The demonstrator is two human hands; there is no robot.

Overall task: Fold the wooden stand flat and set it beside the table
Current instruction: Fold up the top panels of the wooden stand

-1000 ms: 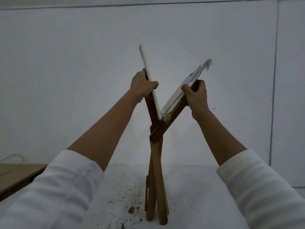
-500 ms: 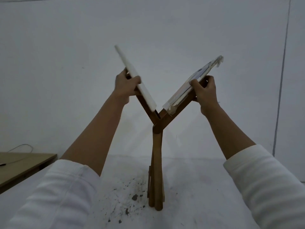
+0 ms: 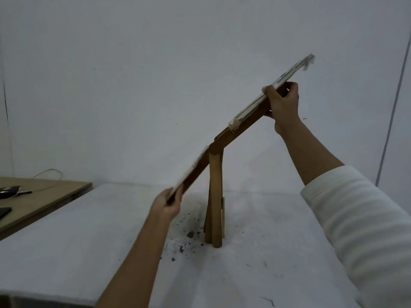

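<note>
The wooden stand [image 3: 215, 196] stands upright on the white table [image 3: 66, 241], its legs close together. Two brown arms branch from its top joint, each faced with a white panel. My left hand [image 3: 168, 205] grips the lower end of the left arm, which slopes down to the left and looks blurred. My right hand [image 3: 282, 103] grips the right arm, which points up to the right, its white panel end [image 3: 308, 61] sticking out beyond my fingers.
Dark crumbs and specks [image 3: 189, 236] lie on the table by the stand's feet. A lower wooden desk [image 3: 51, 194] at the left holds a dark device, a cable and a metal object. A plain white wall stands behind.
The left arm of the stand has swung from pointing up-left down to below the joint, with my left hand on it. The right arm has tilted lower and further right.
</note>
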